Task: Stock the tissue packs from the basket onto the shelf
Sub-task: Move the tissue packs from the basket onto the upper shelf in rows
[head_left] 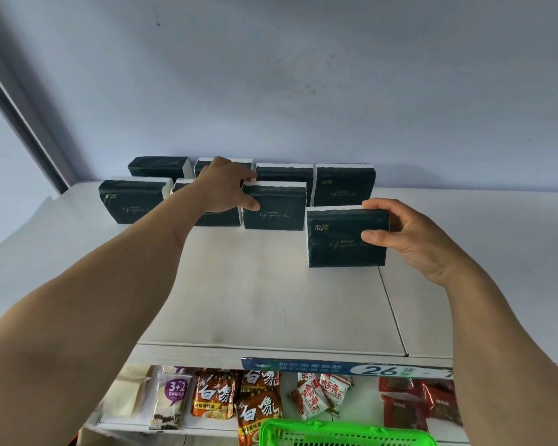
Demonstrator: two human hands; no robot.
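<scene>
- Tissue packs on the shelf (271, 284): dark green, almost black wrappers with thin gold script across the front and a small gold logo, white tissue showing at the top and side edges. They all stand upright on their long edge, faces toward the camera.
- Back row against the wall has four of them, from the far-left pack (158, 167) to the far-right pack (343, 185). A second row sits just in front; its leftmost pack (132, 201) stands a bit apart from the rest.
- Left hand (224, 185) reaches over that front row and grips the middle front pack (274, 206) at its upper left corner, thumb curled onto the front face, the other fingers over the top edge. The forearm hides most of the pack beside it.
- Right hand (413, 233) holds the nearest pack (347, 238), which stands on the shelf closer to the camera than the rest, to the right. Thumb presses the front face near the right edge, fingers (376, 205) hook over the top right corner, so it's a moderate pinch, not a tight fist.
- Green basket (345, 434) is at the very bottom of the view, only its rim and mesh showing; can't tell what's in it.
- Lower shelf has noodle packets (216, 394) and other snack bags, with a blue price strip (335, 368) along the upper shelf's front edge.
</scene>
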